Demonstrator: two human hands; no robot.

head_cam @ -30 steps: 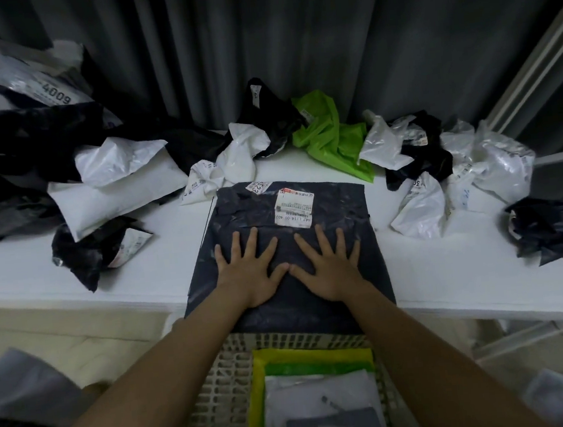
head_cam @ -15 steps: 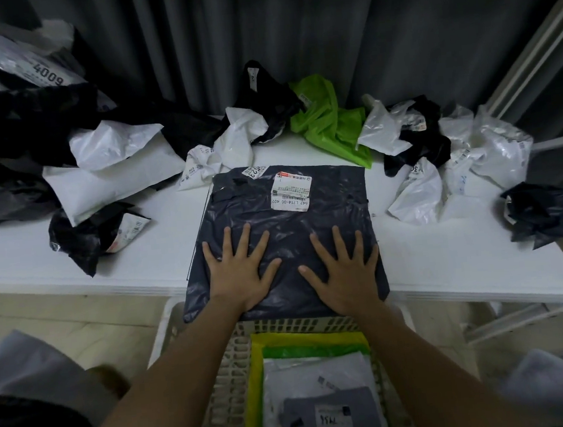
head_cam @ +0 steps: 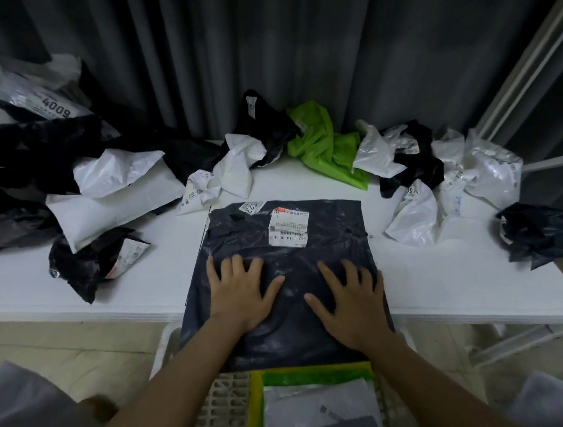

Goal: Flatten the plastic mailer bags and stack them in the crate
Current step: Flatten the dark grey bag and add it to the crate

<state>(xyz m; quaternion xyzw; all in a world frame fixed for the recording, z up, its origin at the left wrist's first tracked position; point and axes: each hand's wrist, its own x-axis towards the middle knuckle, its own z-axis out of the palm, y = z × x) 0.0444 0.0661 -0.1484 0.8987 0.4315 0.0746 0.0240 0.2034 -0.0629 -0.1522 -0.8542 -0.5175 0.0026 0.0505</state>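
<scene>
White table (head_cam: 434,277) before grey curtains (head_cam: 292,57), strewn with crumpled mailers: black, white, one lime-green bag (head_cam: 325,143). Dark grey mailer bag (head_cam: 286,247) spread flat mid-table, near edge overhanging the crate (head_cam: 220,419). Left hand (head_cam: 243,294) and right hand (head_cam: 349,305) pressed palm-down on it, fingers straight and splayed, gripping nothing. Flattened mailers (head_cam: 316,413) stacked inside the crate.

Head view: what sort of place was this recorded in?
Probably a parcel-sorting or packing workspace, perhaps a makeshift one. Crumpled plastic mailer bags with shipping labels litter a white table, a perforated plastic crate of flattened bags sits below it, and dark grey curtains hang behind.
</scene>
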